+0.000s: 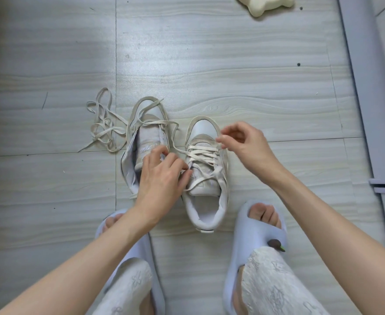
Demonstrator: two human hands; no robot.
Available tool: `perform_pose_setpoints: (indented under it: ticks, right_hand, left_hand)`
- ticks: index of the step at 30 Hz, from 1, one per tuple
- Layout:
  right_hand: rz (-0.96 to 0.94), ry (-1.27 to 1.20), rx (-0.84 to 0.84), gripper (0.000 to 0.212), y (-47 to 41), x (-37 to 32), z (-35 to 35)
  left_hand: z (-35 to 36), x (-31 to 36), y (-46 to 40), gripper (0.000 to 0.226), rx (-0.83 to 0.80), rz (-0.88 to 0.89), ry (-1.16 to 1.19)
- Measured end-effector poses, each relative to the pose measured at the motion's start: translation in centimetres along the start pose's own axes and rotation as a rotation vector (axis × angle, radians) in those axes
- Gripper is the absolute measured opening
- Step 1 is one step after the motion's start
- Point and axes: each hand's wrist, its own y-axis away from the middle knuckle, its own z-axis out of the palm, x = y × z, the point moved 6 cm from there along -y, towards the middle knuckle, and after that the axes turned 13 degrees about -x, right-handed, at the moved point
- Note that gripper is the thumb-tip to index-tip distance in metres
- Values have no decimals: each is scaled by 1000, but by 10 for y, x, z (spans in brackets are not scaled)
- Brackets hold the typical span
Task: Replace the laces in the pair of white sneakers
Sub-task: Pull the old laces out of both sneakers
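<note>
Two white sneakers stand side by side on the floor, toes pointing away from me. The left sneaker (149,135) is unlaced and spread open, with a loose beige lace (105,128) trailing over it and piled on the floor to its left. The right sneaker (206,169) carries a beige lace (201,153) crossed through its eyelets. My left hand (162,178) sits between the two shoes, fingers curled on a lace strand at the right sneaker's inner side. My right hand (246,146) hovers at that shoe's outer edge near the toe, fingertips pinching the lace there.
My feet in pale slippers, the left one (119,226) and the right one (262,226), sit just behind the shoes. A cream bone-shaped toy (266,4) lies far back right. A pale baseboard or door frame (364,87) runs along the right. Grey wood-look floor (50,64) surrounds everything.
</note>
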Motion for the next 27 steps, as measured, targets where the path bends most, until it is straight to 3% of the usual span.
perform_pose_setpoints:
  ticks: [2, 6, 10, 14, 16, 21, 23, 25, 27]
  right_hand:
    - [41, -7, 36, 20, 11, 18, -9]
    - [140, 123, -132, 18, 33, 45, 16]
    - [129, 264, -59, 10, 22, 40, 23]
    - [139, -35, -31, 24, 10, 26, 4]
    - [105, -26, -36, 21, 6, 14, -6]
    - [-198, 661, 137, 5, 3, -13, -23]
    - [-167, 521, 233, 14, 8, -3, -29]
    - [69, 169, 284, 19, 17, 25, -33]
    - [335, -54, 190, 25, 31, 57, -20]
  left_hand:
    - [1, -1, 2, 23, 48, 19, 74]
    - [4, -3, 4, 20, 73, 49, 150]
    - [10, -5, 5, 26, -7, 92, 159]
    - [13, -8, 6, 33, -52, 101, 153]
    - [13, -7, 4, 36, -61, 76, 137]
    - [12, -6, -1, 37, -79, 27, 131]
    - [12, -7, -2, 37, -71, 24, 140]
    - [12, -7, -2, 37, -62, 24, 139]
    - [13, -7, -1, 37, -59, 24, 142]
